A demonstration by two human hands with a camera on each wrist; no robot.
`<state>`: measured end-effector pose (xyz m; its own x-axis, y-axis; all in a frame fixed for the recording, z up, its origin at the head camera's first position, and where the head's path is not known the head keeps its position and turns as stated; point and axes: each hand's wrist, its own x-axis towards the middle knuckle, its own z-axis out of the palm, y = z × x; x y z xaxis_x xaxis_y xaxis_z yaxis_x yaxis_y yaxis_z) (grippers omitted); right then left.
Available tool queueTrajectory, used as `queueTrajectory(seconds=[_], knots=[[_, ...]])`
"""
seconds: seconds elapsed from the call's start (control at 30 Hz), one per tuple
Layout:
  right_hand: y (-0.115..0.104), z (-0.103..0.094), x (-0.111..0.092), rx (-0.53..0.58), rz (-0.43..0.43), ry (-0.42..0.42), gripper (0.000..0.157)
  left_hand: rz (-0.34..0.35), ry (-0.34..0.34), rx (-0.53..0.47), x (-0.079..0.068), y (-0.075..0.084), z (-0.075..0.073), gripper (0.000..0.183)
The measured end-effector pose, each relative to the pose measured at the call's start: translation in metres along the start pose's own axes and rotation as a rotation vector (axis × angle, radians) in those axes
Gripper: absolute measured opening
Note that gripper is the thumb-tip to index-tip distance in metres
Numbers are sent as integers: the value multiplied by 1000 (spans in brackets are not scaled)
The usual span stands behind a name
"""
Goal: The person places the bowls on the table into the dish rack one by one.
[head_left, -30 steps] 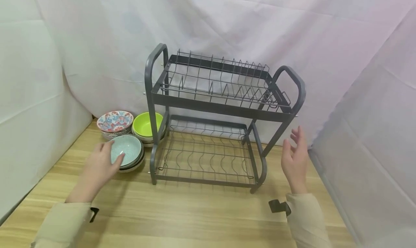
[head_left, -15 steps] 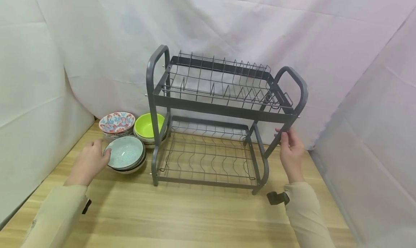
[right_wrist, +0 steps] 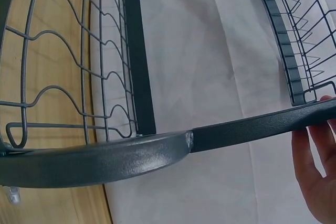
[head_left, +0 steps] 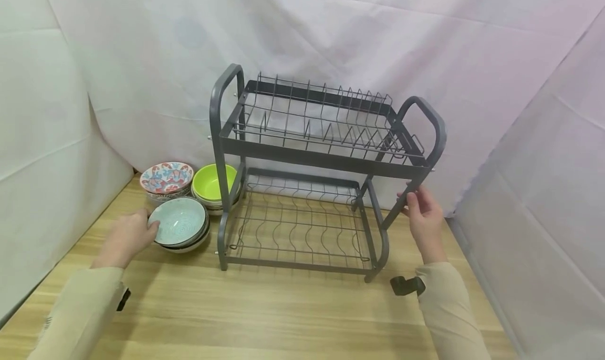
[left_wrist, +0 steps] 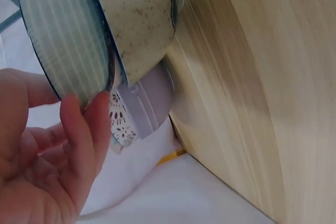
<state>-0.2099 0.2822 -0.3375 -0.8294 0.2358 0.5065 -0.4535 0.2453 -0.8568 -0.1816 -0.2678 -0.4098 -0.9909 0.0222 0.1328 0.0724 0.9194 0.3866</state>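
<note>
My left hand (head_left: 126, 235) pinches the left rim of a pale blue-green bowl (head_left: 178, 221), the top one of a short stack. The left wrist view shows thumb and fingers at that bowl's edge, with a speckled cream bowl (left_wrist: 139, 19) beneath it. On the other side, my right hand (head_left: 424, 221) holds the right post (head_left: 399, 209) of a dark grey two-tier dish rack (head_left: 326, 161). Its fingers pass behind the post and the thumb lies in front. In the right wrist view that hand (right_wrist: 317, 174) is partly cut off by the frame edge.
Behind the held bowl stand a stack topped by a red-and-blue patterned bowl (head_left: 167, 178) and another topped by a lime green bowl (head_left: 208, 181), close to the rack's left leg. White cloth (head_left: 331, 29) hangs behind and at both sides of the wooden table (head_left: 274, 318).
My left hand has shifted left from over the bowl to its outer rim, and the bowl has moved slightly left. My right hand has moved from beside the rack onto its post.
</note>
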Motion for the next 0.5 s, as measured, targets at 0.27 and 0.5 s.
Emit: queueTrajectory(seconds=[0.27,0.5], knots=[[0,-1,1,-4,6,-1,24,-11,-24,-22,1,3,2,25],[0,-3,1,17,15,-18,21,-12,-17,-40,4,1,4,30]])
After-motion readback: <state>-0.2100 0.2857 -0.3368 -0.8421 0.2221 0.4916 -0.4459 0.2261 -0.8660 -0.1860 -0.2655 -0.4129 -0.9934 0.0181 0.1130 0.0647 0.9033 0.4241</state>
